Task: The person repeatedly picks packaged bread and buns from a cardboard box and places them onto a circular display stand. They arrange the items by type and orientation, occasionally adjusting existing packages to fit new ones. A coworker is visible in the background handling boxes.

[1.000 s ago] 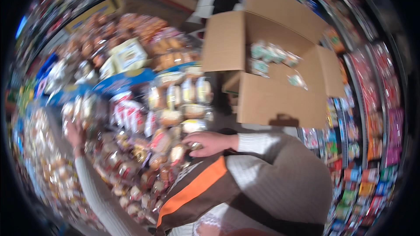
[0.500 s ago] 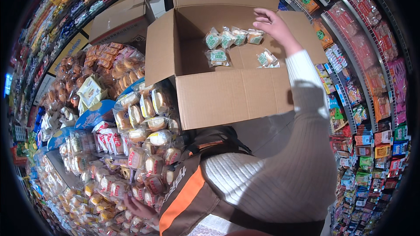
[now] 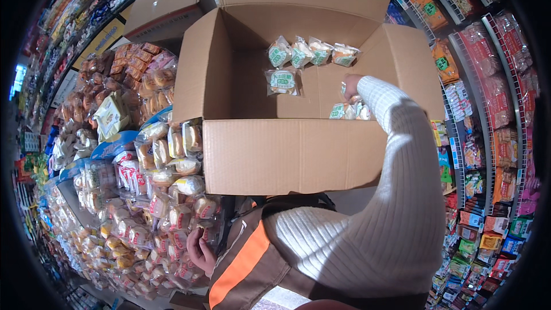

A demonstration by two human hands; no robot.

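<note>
My right arm, in a ribbed knit sleeve, reaches over the near wall of a large open cardboard box (image 3: 287, 155). Down inside, my right hand (image 3: 352, 82) is at the wrapped buns (image 3: 342, 110) in the near right corner; its fingers are mostly hidden, so a grip cannot be made out. Several more buns in clear wrappers with green print (image 3: 319, 50) stand in a row along the far side, with one wrapped bun (image 3: 283, 82) lying in front of them. My left hand (image 3: 201, 252) hangs beside the packed bread display with fingers loosely bent and apart, holding nothing.
Heaps of wrapped bread (image 3: 166, 209) fill a display at the left, against the box. Blue curved dividers (image 3: 115, 145) stand among them. Another cardboard box (image 3: 166, 8) is behind. Shelves of snack bags (image 3: 496, 103) line the right. A brown-and-orange vest (image 3: 247, 258) covers my front.
My right hand has dropped from above the box's right side down to the buns in its near right corner. My left hand has shifted slightly up and right. The view has moved a little.
</note>
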